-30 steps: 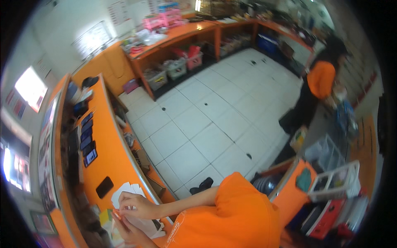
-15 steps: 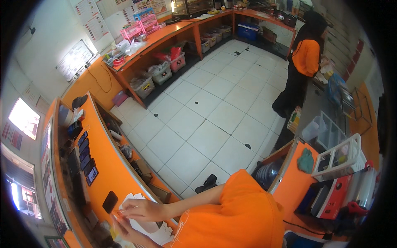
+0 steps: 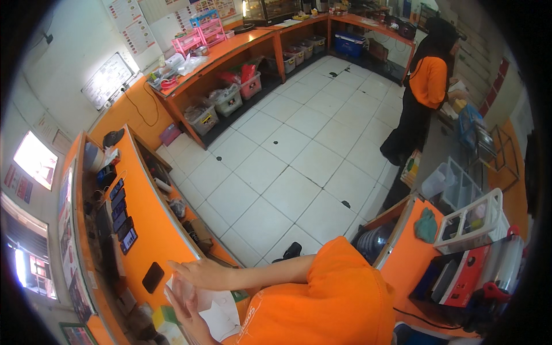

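Our right hand (image 3: 198, 273) has spread flat over the white paper (image 3: 215, 307) on the orange counter (image 3: 152, 230); our view has tilted upward.

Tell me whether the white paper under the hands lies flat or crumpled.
Mostly flat: the white paper lies spread on the orange counter, with the right hand over it. Finer creases cannot be told.

Orange counter (image 3: 152, 230), white paper (image 3: 215, 307), black phone (image 3: 152, 277), white tiled floor (image 3: 299, 161) with dark spots, pink rack (image 3: 198, 35), blue cooler (image 3: 349, 44).

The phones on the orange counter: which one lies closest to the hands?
The black phone lying alone, just left of the right hand. The others sit in a row farther up the counter.
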A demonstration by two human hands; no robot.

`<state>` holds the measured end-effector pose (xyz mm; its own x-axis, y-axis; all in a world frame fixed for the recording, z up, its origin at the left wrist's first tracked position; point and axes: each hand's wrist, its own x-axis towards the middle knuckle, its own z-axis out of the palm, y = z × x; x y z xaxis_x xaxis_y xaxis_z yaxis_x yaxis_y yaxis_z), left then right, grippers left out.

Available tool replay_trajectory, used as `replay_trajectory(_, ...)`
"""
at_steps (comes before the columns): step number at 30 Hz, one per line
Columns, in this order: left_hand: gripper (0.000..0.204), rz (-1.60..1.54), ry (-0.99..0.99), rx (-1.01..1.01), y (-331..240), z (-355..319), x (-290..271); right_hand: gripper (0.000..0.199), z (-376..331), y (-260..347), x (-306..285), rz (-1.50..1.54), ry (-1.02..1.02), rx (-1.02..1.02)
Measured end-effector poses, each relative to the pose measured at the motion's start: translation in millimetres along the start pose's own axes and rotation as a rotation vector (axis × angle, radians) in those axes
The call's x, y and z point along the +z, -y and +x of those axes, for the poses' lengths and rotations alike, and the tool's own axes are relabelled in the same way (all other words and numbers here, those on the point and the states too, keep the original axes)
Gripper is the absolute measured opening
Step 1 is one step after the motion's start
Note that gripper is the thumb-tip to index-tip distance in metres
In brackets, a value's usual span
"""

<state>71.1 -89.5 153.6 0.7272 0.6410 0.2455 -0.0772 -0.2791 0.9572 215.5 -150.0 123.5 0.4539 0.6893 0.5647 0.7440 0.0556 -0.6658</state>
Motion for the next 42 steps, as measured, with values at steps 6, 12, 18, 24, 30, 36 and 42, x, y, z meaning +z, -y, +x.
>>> replay_trajectory(6,0.050,0.630,-0.378,0.157,-4,-5,-7,0.034,9,-36,-18,-0.073,-0.021,0.071)
replay_trajectory(12,0.038,0.414,-0.422,0.165,8,-2,-17,0.027,8,-21,-25,0.145,-0.007,0.154)
replay_trajectory(18,0.024,0.733,-0.374,0.301,4,-15,-19,0.039,0,12,-5,0.514,0.213,0.314)
replay_trajectory(24,0.029,0.787,-0.349,0.372,2,-19,-18,0.020,4,29,-6,0.880,0.204,0.298)
replay_trajectory(30,0.028,0.386,-0.514,0.079,12,-22,-16,0.010,9,27,0,0.413,-0.187,-0.118)
replay_trajectory(36,0.029,0.105,-0.520,-0.061,16,-17,-18,0.022,0,31,14,0.259,-0.202,-0.351)
replay_trajectory(42,0.030,0.080,-0.660,-0.056,8,-15,-10,0.030,-6,40,26,0.286,-0.181,-0.391)
